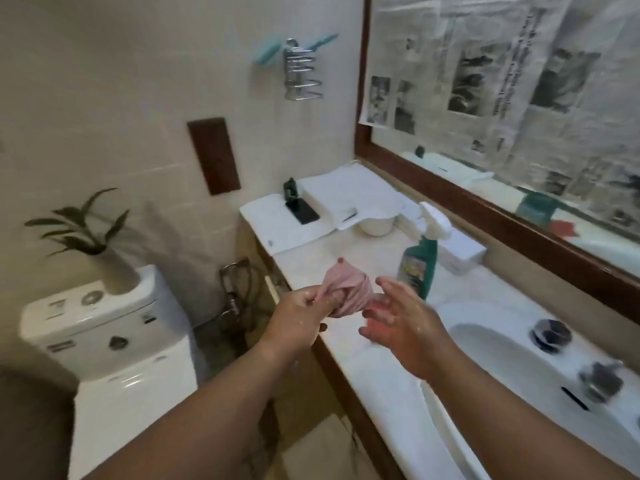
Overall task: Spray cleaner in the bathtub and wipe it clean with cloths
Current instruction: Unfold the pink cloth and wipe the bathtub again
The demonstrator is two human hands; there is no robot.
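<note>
Vase (117,276) holds plant (81,225); left hand (298,315) pinches pink cloth (346,289).

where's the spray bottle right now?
Head view, right of centre: the spray bottle stands on the vanity counter, just behind the right hand, between the pink cloth and the white box.

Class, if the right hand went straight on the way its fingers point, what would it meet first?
Probably the pink cloth pinched in the left hand: the right hand points its open fingers at it, and the spray bottle stands off that line. One view leaves depth uncertain.
</note>
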